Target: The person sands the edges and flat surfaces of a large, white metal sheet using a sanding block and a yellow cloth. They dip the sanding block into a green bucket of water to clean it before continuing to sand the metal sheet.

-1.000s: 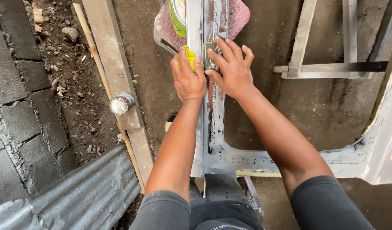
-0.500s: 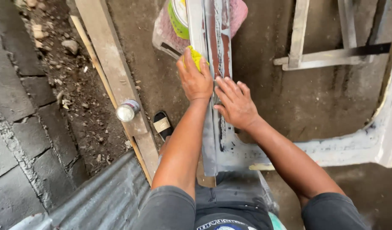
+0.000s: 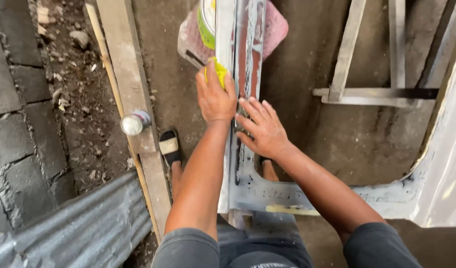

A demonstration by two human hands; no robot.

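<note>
On top of the long grey metal panel (image 3: 247, 54), which runs away from us down the middle of the view, we've got both hands at work. Our left hand (image 3: 215, 97) is curled over a small yellow pad (image 3: 220, 70), prob. a sponge or sanding pad, fingers closed round it and pressing it onto the panel's left edge. Our right hand (image 3: 262, 129) lies just right of the left one, fingers spread, palm flat on the panel's face.

Left of the panel, a wooden plank (image 3: 126, 74) lies along the ground w/ a small silver can (image 3: 135, 122) resting on it. Between plank and panel we see a foot in a black sandal (image 3: 169, 147). At the panel's far end sits a pink cloth (image 3: 277, 30) and a green-rimmed tin (image 3: 206, 22), partly hidden under the metal. Right of the panel, a metal frame (image 3: 366, 92) rests on the dirt floor.
</note>
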